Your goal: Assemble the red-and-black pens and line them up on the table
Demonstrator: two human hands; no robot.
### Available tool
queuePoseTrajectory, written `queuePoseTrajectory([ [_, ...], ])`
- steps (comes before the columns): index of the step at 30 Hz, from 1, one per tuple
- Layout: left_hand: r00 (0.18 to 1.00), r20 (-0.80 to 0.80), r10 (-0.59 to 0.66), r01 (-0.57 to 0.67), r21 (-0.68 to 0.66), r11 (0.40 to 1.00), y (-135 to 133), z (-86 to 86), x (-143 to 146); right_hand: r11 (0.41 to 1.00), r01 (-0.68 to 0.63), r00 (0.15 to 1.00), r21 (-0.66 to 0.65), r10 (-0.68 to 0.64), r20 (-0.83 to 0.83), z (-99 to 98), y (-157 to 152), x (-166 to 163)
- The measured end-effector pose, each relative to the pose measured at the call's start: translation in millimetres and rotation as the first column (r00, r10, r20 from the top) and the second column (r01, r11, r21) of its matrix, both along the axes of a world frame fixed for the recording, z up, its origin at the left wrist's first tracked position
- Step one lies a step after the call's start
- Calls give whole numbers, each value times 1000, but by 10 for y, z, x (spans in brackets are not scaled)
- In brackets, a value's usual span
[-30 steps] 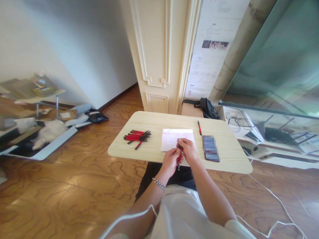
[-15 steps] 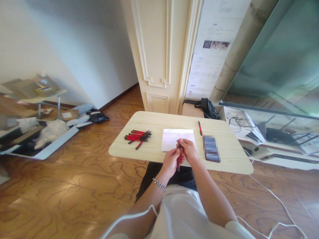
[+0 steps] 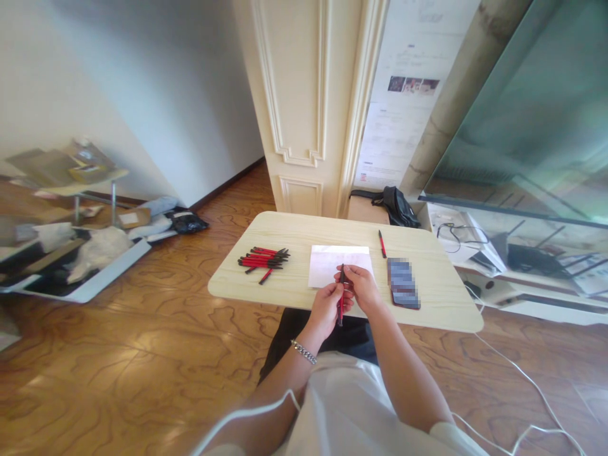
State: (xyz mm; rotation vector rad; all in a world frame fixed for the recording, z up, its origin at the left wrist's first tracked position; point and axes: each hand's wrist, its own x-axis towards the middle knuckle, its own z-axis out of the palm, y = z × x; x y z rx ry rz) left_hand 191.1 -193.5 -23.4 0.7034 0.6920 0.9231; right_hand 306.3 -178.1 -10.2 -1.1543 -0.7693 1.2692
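Between my two hands, over the front edge of the table [image 3: 437,278], a red and black pen [image 3: 341,306] is held upright in the view, its black end away from me. My left hand [image 3: 327,306] is closed round the red barrel. The fingers of my right hand [image 3: 361,288] pinch the black part near the far end. Just beyond my hands lies a white sheet of paper [image 3: 327,263]. A pile of several red and black pens [image 3: 263,258] rests on the left of the table. One single pen [image 3: 382,244] lies at the right.
A phone [image 3: 403,283] with a blurred screen lies right of my hands. A black bag [image 3: 398,206] sits behind the table. White cables [image 3: 515,367] trail over the floor at the right. Boxes and packaging [image 3: 90,253] crowd the far left.
My right thumb and fingers have shifted slightly at the pen's far end, so more of its black part shows. The other things stay where they were.
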Motion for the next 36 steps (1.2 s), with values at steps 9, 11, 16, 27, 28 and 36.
queuePoseTrajectory([
  [9,1000,-4,-7,7,-25,1000,7,46,-19,1000,20,997,8,-21,70,38,0,-9],
  [11,1000,-3,-3,2,-22,1000,7,51,-18,1000,0,998,4,0,69,41,2,-8],
  [16,1000,-28,9,-9,-5,1000,19,33,-21,996,82,988,31,-86,129,44,6,-20],
  [27,1000,11,-5,5,5,1000,0,27,-35,996,86,989,36,-90,119,25,1,-6],
  [28,1000,7,-6,6,0,1000,-2,32,-34,996,76,990,36,-79,115,22,2,-3],
  [36,1000,4,-6,6,19,1000,3,-12,-29,998,58,991,32,-61,120,45,-6,6],
])
